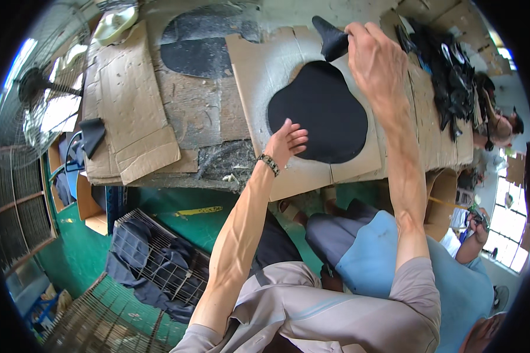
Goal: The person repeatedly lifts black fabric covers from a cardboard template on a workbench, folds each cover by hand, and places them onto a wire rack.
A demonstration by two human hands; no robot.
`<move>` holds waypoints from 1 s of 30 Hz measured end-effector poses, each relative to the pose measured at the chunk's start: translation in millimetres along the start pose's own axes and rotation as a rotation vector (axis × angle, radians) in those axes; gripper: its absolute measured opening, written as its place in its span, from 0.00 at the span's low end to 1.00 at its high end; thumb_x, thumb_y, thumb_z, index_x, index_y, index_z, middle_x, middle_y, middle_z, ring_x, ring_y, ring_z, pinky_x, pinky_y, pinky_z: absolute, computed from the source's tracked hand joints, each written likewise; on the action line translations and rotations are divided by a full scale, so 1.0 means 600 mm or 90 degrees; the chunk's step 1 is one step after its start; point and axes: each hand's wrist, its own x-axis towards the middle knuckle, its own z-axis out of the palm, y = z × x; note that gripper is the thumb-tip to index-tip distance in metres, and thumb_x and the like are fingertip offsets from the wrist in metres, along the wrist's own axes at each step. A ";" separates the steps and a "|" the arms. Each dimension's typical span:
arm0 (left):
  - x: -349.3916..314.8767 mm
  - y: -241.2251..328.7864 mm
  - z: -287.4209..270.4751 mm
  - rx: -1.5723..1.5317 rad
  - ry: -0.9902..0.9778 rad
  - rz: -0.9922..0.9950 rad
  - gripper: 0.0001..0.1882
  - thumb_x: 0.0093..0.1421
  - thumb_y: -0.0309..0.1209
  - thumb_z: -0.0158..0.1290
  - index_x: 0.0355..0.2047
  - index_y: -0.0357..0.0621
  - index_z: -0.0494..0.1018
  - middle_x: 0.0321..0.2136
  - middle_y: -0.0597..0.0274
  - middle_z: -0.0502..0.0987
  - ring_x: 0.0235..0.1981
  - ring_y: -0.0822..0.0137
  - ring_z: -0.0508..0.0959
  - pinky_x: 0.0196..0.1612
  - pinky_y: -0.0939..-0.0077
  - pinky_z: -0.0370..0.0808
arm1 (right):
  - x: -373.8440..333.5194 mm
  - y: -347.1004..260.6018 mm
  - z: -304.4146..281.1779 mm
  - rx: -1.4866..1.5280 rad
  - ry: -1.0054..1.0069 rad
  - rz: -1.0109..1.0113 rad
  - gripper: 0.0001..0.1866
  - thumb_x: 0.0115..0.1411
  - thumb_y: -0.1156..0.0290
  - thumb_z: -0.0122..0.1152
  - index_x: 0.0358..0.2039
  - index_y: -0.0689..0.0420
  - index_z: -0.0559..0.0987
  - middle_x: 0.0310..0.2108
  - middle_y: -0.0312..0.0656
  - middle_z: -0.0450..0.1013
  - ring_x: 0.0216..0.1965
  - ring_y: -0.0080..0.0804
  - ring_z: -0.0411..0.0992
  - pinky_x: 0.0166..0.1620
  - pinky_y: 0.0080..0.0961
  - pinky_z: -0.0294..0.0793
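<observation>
My right hand [376, 62] is raised over the far side of the workbench, its fingers closed on the edge of a small black piece with a pointed end [330, 40]. Below it, a flat black sheet piece with a rounded, lobed outline [321, 115] lies on a cardboard sheet [265, 176]. Pale overspray-like marks surround the piece on the cardboard. My left hand [287, 141] is held over the near left edge of the black sheet piece, fingers stretched out and holding nothing. Whether it touches the piece, I cannot tell.
A black pile of pieces [447, 76] sits at the bench's right end. Folded cardboard [123, 106] and a pale tray [115, 25] lie left, near a fan [35, 85]. Dark cloth covers a wire rack [153, 259] below. Close on my right sits a person in blue [377, 253].
</observation>
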 end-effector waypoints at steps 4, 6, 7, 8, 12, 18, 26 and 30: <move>-0.153 0.083 0.047 -0.283 -0.291 0.110 0.47 0.65 0.71 0.40 0.58 0.34 0.71 0.52 0.50 0.79 0.53 0.56 0.79 0.58 0.55 0.75 | -0.039 -0.155 -0.134 0.081 0.002 -0.079 0.04 0.55 0.76 0.60 0.33 0.57 0.79 0.29 0.42 0.72 0.30 0.42 0.78 0.32 0.38 0.76; -0.240 0.111 0.032 -0.356 -0.285 0.173 0.48 0.63 0.73 0.41 0.55 0.35 0.73 0.49 0.47 0.79 0.51 0.54 0.80 0.57 0.54 0.76 | -0.081 -0.233 -0.171 0.131 -0.017 -0.140 0.05 0.54 0.74 0.61 0.33 0.56 0.78 0.28 0.40 0.69 0.29 0.37 0.75 0.31 0.34 0.73; -0.291 0.115 0.018 -0.370 -0.263 0.217 0.37 0.68 0.63 0.47 0.55 0.38 0.72 0.49 0.50 0.80 0.52 0.57 0.80 0.56 0.55 0.77 | -0.107 -0.267 -0.182 0.159 -0.034 -0.170 0.05 0.53 0.74 0.61 0.33 0.56 0.77 0.28 0.39 0.68 0.29 0.35 0.73 0.31 0.33 0.71; -0.336 0.102 -0.030 -0.375 -0.208 0.283 0.31 0.69 0.55 0.48 0.56 0.37 0.71 0.53 0.50 0.78 0.54 0.56 0.78 0.59 0.56 0.75 | -0.128 -0.316 -0.200 0.198 -0.055 -0.202 0.05 0.53 0.74 0.61 0.32 0.56 0.77 0.27 0.38 0.67 0.28 0.34 0.72 0.31 0.32 0.69; -0.539 0.002 -0.198 -0.509 -0.150 0.413 0.19 0.70 0.34 0.47 0.56 0.35 0.70 0.55 0.49 0.77 0.56 0.57 0.78 0.59 0.55 0.75 | -0.250 -0.482 -0.229 0.339 -0.155 -0.302 0.10 0.55 0.75 0.63 0.39 0.56 0.80 0.29 0.38 0.69 0.30 0.36 0.72 0.33 0.32 0.70; -0.827 -0.226 -0.369 -0.650 0.153 0.570 0.20 0.68 0.34 0.51 0.55 0.33 0.71 0.54 0.46 0.77 0.57 0.52 0.77 0.63 0.50 0.73 | -0.452 -0.732 -0.285 0.541 -0.316 -0.533 0.15 0.53 0.76 0.62 0.43 0.55 0.80 0.31 0.39 0.69 0.32 0.35 0.71 0.36 0.33 0.69; -1.051 -0.604 -0.438 -0.964 0.498 0.856 0.24 0.52 0.21 0.52 0.52 0.34 0.73 0.52 0.49 0.78 0.55 0.49 0.78 0.64 0.44 0.71 | -0.728 -0.982 -0.392 0.704 -0.546 -0.808 0.13 0.57 0.73 0.65 0.44 0.54 0.80 0.34 0.40 0.71 0.36 0.40 0.72 0.40 0.36 0.71; -1.111 -0.746 -0.445 -1.097 0.626 0.974 0.26 0.50 0.23 0.53 0.53 0.36 0.73 0.52 0.52 0.78 0.56 0.50 0.77 0.64 0.47 0.71 | -0.857 -1.086 -0.450 0.744 -0.666 -0.942 0.13 0.57 0.73 0.67 0.43 0.56 0.80 0.38 0.44 0.74 0.41 0.45 0.75 0.45 0.39 0.75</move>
